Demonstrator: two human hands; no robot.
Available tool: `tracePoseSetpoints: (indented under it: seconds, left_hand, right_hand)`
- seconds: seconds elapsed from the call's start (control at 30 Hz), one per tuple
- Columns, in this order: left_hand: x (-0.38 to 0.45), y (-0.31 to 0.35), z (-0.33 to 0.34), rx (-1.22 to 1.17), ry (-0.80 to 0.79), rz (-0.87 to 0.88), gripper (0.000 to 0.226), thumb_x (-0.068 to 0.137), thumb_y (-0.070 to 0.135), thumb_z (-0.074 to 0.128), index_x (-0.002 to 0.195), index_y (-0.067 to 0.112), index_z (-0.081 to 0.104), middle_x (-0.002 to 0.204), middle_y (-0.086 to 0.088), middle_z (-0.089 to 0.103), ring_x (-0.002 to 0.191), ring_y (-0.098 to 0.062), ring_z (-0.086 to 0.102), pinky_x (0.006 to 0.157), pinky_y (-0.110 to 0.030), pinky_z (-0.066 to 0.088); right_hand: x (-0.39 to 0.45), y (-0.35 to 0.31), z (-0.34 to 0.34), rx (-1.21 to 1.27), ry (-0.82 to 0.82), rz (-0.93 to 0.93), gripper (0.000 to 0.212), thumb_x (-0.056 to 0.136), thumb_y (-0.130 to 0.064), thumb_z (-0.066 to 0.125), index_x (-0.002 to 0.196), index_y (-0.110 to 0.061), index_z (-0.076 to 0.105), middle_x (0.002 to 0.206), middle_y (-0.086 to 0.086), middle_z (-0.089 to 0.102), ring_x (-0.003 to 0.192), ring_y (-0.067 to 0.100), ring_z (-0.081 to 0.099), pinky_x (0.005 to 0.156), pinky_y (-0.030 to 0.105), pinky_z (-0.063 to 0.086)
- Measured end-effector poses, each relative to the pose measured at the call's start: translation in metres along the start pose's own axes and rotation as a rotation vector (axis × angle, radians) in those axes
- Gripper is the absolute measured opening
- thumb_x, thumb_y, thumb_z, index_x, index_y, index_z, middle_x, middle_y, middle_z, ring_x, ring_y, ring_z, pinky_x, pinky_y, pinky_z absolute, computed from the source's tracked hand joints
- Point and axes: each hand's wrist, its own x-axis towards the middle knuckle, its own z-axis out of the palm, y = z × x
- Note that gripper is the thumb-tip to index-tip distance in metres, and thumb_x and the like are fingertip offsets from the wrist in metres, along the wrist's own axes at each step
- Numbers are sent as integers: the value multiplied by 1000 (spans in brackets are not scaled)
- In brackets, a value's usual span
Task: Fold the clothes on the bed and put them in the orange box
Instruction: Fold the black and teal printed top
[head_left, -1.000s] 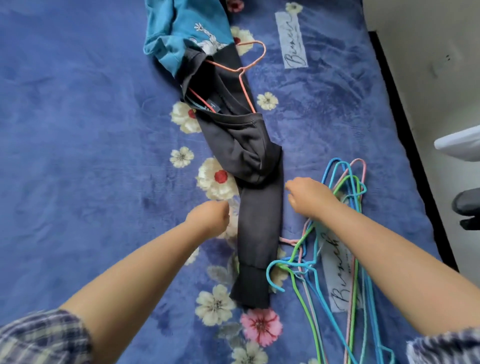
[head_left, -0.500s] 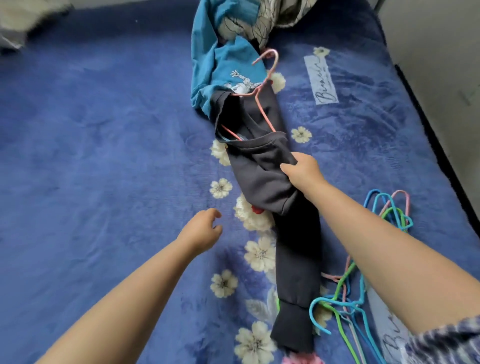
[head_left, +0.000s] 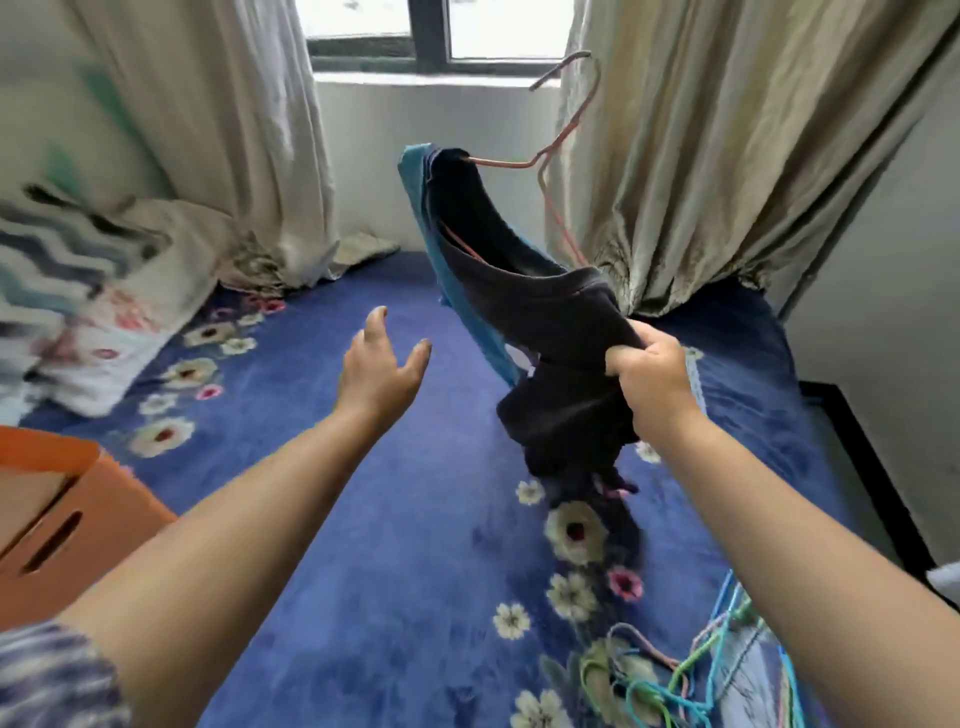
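Observation:
My right hand (head_left: 655, 380) grips a bunch of the dark grey garment (head_left: 550, 332) and holds it up above the bed (head_left: 363, 545). A pink hanger (head_left: 563, 140) still sticks out of the garment's top, and a teal garment (head_left: 452, 291) hangs along its left side. The dark garment's lower end trails down onto the blanket. My left hand (head_left: 382, 366) hovers over the bed to the left of the clothes, fingers spread, holding nothing. The orange box (head_left: 67, 514) stands at the left edge of the view.
A heap of coloured wire hangers (head_left: 691, 680) lies on the bed at the lower right. Patterned bedding (head_left: 78, 312) is piled at the far left. Beige curtains (head_left: 727, 156) hang on both sides of the window, down to the bed's head. The bed's right edge borders the wall.
My right hand has lifted the dark garment, with its hanger and the teal garment, up off the bed. The left hand rose and opened. The view tilted up towards the window.

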Motion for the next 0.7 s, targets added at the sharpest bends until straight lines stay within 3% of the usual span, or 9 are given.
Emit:
tracePoseSetpoints:
  seconds: [0.1,0.23,0.27,0.33,0.4,0.5,0.57,0.63,0.7]
  left_hand:
    - [-8,22,-65,-12,60,54,71,92,37,51,146,6,18,145,-17,32,133,-29,32,105,-37,28]
    - [-11,49,-137,-89,109,81,74,92,41,51,147,9,14,147,-20,26,135,-32,28,107,-37,26]
    - [-10,53,-152,-119,95,76,76,91,43,52,147,10,13,147,-20,26,134,-33,29,108,-38,28]
    - [-6,55,-173,-93,43,47,81,89,42,55,148,12,9,147,-20,24,134,-35,29,109,-40,29]
    - [-4,48,-193,42,18,5,83,88,36,58,148,14,6,147,-21,21,135,-36,25,109,-41,26]
    - [-3,27,-231,128,66,-108,69,83,24,57,142,19,23,140,-22,26,130,-40,29,106,-45,32]
    - [-2,7,-260,148,91,-168,47,84,26,50,129,15,42,132,-20,31,123,-39,35,102,-43,37]
    - [2,-8,-282,249,22,-174,43,83,32,40,119,12,53,128,-18,38,120,-37,39,102,-44,37]
    - [-3,-11,-297,408,-106,-122,38,80,26,39,109,9,58,122,-16,52,116,-36,47,101,-46,39]
  right_hand:
    - [-21,-53,1,-34,-18,-76,26,51,-3,41,71,11,50,57,6,44,55,17,40,54,24,30]
    - [-54,-112,8,-142,-56,-175,10,56,3,44,57,-2,52,45,-3,42,46,13,41,46,18,29]
    - [-63,-122,12,-181,-66,-190,16,60,7,43,54,-5,53,43,-6,42,42,10,40,43,16,30]
    - [-79,-140,21,-229,-78,-205,6,58,4,42,60,5,48,44,-2,40,41,10,38,41,15,28]
    - [-95,-156,33,-263,-65,-218,13,55,2,41,63,12,43,49,3,36,46,14,36,42,16,25]
    - [-112,-183,49,-288,-63,-260,25,47,1,40,66,18,39,59,8,35,57,21,32,52,25,26]
    - [-121,-196,58,-310,-73,-253,17,40,-1,39,55,6,44,57,9,36,56,23,34,53,29,25]
    - [-130,-206,64,-346,-63,-244,19,37,-2,39,50,-3,52,50,7,38,49,21,37,49,23,28]
    - [-136,-215,67,-439,-39,-201,33,38,-2,39,64,10,55,53,8,40,50,20,37,44,19,29]
